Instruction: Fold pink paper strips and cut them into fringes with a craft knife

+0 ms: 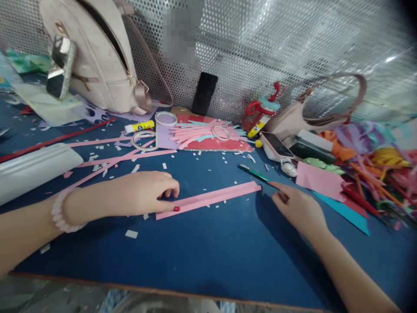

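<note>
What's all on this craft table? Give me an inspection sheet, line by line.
Surface: blue table, strewn with small paper scraps.
Job's things: long pink paper strip lying flat; green pencil beside its right end.
Clutter: glue stick, tape rings, cut strips on a red sheet, scissors, two phones, heap of coloured paper.
Grippers: left hand presses the strip's left end; right hand rests at the pencil, just off the strip's right end.
Cables: nothing seen.
Surroundings: perforated metal wall, backpack, handbag.
</note>
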Motion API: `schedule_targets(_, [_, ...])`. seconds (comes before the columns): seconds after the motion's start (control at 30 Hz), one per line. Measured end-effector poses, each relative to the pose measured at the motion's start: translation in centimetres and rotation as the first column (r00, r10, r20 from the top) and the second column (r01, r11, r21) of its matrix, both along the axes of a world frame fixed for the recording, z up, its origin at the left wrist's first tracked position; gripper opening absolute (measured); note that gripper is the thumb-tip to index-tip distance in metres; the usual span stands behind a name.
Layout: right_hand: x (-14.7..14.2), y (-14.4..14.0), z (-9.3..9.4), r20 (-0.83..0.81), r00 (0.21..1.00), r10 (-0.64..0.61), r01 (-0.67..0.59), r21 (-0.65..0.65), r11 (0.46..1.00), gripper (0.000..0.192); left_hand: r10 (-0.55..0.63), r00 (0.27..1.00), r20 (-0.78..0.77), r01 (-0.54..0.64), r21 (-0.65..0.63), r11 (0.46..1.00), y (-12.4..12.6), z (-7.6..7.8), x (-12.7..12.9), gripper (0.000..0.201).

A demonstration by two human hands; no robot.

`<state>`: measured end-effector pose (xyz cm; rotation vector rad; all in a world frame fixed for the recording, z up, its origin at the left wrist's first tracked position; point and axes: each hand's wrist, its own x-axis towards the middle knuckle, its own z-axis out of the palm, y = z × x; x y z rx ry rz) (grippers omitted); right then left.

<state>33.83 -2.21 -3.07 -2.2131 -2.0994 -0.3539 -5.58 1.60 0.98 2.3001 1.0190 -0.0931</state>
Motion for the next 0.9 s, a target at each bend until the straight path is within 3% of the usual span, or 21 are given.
schedule_targets(0.1, [0.4, 0.7, 0.2, 0.078, 0.996, 0.053, -0.050, -0.043, 0.998, 0.041, 0.024, 0.998, -0.054, -0.015, 0.159, 0.987, -0.6, -0.2, 0.7, 0.030])
schedule_targets(0.23, [0.3, 2.3, 0.5, 0.158, 0.983, 0.092, -0.074, -0.112, 0.991, 0.037, 0.072, 0.978, -0.196, -0.061, 0.061, 0.996, -1.5, 0.6, 1.8, 0.013])
schedule_targets(0.37, [-0.7, 4.0, 1.0, 0.211, 0.975, 0.075, -0.038, -0.172, 0.984, 0.033, 0.073, 0.984, -0.162, -0.072, 0.010, 0.997, -1.8, 0.9, 1.7, 0.004])
schedule_targets(0.53, [-1.4, 4.3, 1.4, 0.208, 0.978, 0.015, 0.021, -0.167, 0.986, 0.028, 0.007, 0.996, -0.089, 0.002, 0.098, 0.995, -2.1, 0.4, 1.2, 0.018])
schedule_targets(0.7, [-1.2, 3.6, 1.7, 0.142, 0.988, -0.065, 0.096, -0.222, 0.970, 0.027, 0.063, 0.991, -0.116, -0.055, 0.066, 0.996, -2.3, 0.7, 1.3, 0.027])
schedule_targets(0.8, [-0.8, 3.3, 1.8, 0.110, 0.987, -0.116, 0.134, -0.173, 0.976, 0.028, 0.098, 0.992, -0.082, -0.098, 0.001, 0.995, -2.0, 0.8, 1.1, 0.027])
schedule_targets(0.9, [-0.4, 3.1, 1.7, -0.013, 0.993, -0.121, 0.121, -0.034, 0.992, 0.027, 0.086, 0.996, -0.038, -0.087, -0.011, 0.996, -1.8, 0.6, 0.7, 0.023])
